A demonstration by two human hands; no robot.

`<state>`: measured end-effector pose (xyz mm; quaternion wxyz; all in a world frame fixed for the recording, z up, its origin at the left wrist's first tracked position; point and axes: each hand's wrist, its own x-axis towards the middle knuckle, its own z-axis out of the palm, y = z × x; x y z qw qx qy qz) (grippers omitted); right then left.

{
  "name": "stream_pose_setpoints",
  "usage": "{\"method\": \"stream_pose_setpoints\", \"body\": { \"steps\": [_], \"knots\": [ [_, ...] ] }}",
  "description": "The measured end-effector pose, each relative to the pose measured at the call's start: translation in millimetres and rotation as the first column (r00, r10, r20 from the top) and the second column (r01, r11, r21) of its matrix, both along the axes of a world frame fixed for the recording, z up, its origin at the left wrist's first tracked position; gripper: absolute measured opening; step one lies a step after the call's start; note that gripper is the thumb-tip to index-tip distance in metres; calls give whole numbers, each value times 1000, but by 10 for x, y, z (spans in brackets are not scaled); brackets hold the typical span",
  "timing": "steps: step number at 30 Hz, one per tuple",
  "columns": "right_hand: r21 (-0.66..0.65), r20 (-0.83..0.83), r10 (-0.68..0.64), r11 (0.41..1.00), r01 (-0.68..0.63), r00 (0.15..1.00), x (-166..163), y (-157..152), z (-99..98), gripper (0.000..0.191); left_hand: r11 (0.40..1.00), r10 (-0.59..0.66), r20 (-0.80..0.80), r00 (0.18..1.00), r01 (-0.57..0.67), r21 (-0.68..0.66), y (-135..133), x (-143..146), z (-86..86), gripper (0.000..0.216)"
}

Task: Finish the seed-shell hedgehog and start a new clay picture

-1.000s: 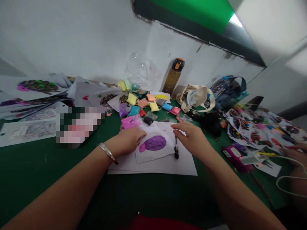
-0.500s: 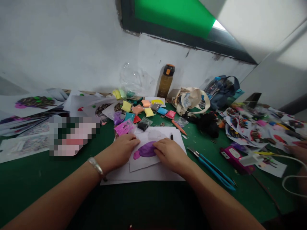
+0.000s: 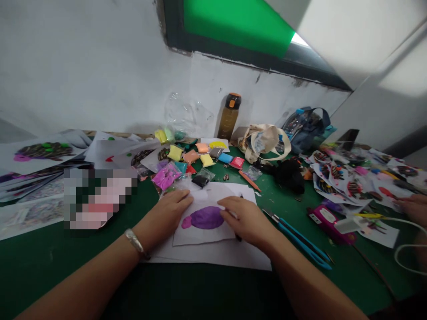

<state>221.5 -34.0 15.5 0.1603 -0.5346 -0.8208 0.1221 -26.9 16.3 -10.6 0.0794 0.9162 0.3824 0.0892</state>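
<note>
A purple clay oval with a pink clay blob at its left end (image 3: 207,217) lies flat on a small white sheet (image 3: 195,239). That sheet rests on larger white paper (image 3: 253,260). My left hand (image 3: 173,209) lies on the sheet's left edge, fingers stretched forward. My right hand (image 3: 248,218) is at the right end of the oval, with its fingers out over the paper and their tips beside the clay. Partly hidden beneath my right hand is a black pen (image 3: 238,238).
Bagged coloured clay (image 3: 191,156) lies behind the paper, near an orange clay tool (image 3: 249,181). Blue-handled tweezers (image 3: 305,244) and a magenta box (image 3: 330,222) with a cable are to the right. Finished sheets (image 3: 43,153) pile at left. Another person's hand (image 3: 412,204) shows at far right.
My right hand has shifted slightly right and down off the purple oval, showing more of it. The small sheet sits slightly lower in view, and the pen's lower end now shows.
</note>
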Motion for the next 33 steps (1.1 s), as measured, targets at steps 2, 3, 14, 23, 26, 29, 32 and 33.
{"method": "stream_pose_setpoints", "body": {
  "steps": [2,3,14,23,26,29,32,33],
  "knots": [
    [14,-35,-103,995,104,994,82,48,-23,29,1000,15,21,1000,-15,-1,12,-12,-25,45],
    [13,-39,-137,990,137,990,111,74,-41,29,1000,18,31,999,-18,-4,18,-18,-38,44],
    [-37,120,-59,997,64,991,-17,144,-109,40,999,-24,113,993,19,46,62,-48,-129,34],
    [-13,17,-247,969,247,969,143,275,-141,33,992,-35,82,996,25,124,61,-3,-125,32],
    [18,103,-320,947,320,942,173,461,-92,32,990,-17,73,997,7,139,64,24,-117,33],
    [62,201,-344,939,339,917,177,717,-88,29,989,-12,111,994,-5,150,67,50,-131,30],
    [80,257,-368,930,360,894,157,950,-180,26,987,-8,150,989,-17,162,67,61,-161,27],
    [82,274,-368,929,360,889,150,1005,-222,25,986,-1,157,988,-25,165,66,60,-172,27]
  ]
}}
